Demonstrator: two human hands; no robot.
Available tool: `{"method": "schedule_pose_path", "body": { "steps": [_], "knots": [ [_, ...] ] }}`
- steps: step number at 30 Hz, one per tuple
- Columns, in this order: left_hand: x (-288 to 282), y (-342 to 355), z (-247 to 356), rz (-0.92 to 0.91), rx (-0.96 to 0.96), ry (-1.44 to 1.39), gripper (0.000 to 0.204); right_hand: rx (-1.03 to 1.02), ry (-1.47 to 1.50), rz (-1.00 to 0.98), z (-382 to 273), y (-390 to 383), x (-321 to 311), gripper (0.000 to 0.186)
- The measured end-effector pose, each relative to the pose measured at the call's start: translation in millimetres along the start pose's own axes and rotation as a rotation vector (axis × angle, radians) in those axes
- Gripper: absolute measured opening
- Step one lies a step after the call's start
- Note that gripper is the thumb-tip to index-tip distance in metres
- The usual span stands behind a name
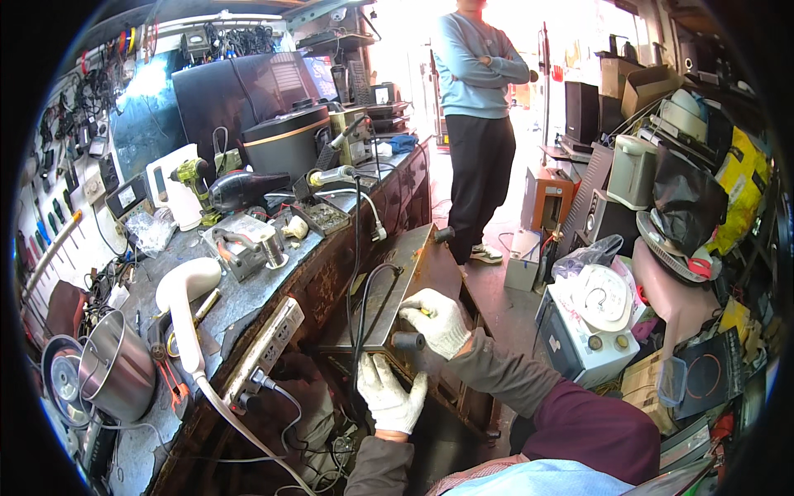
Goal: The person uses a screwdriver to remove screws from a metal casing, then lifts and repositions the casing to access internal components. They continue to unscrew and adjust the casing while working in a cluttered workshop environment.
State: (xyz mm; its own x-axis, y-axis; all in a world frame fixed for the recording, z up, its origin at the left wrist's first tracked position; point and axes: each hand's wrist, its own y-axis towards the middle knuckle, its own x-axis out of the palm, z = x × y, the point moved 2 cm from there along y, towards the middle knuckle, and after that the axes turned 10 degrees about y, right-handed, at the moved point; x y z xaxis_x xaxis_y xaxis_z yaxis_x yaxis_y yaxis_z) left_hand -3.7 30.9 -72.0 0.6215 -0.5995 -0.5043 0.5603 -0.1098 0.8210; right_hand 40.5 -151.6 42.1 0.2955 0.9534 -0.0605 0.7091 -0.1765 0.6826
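A metal box-shaped appliance [399,299] with worn, brownish edges stands tilted in front of me. Black cylindrical feet [408,340] stick out from its right side, and a black power cord [361,310] loops over its top. My right hand [438,324], in a white glove, is closed at the appliance's right edge, beside the near foot. A small yellow bit shows between its fingers; the rest of that thing is hidden. Lower down, my gloved left hand [390,395] lies by the near edge, fingers stretched upward and thumb apart, with nothing visible in it.
A cluttered workbench [236,289] along the left bears a white hair dryer [186,306], a steel pot [117,368] and a green drill [194,178]. A power strip [266,351] runs along its edge. A person [475,91] stands ahead, arms folded. Stacked appliances, including a white oven [587,326], line the right.
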Motion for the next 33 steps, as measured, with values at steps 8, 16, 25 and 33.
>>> {"method": "schedule_pose_path", "body": {
  "steps": [8, 16, 25, 33],
  "knots": [
    [1, 0, 3, 0.005, 0.0, -0.006, 0.112, -0.198, -0.13, -0.1, -1, 4, -11, 0.017],
    [2, 0, 4, 0.008, 0.001, -0.008, 0.114, 0.038, 0.083, -0.123, 20, 8, -11, 0.016],
    [4, 0, 2, 0.021, -0.012, 0.01, 0.116, 0.039, 0.06, -0.049, 8, 7, 0, 0.014],
    [4, -1, 2, 0.01, -0.001, 0.001, 0.117, 0.007, -0.008, -0.043, 16, 5, 1, 0.014]
  ]
}}
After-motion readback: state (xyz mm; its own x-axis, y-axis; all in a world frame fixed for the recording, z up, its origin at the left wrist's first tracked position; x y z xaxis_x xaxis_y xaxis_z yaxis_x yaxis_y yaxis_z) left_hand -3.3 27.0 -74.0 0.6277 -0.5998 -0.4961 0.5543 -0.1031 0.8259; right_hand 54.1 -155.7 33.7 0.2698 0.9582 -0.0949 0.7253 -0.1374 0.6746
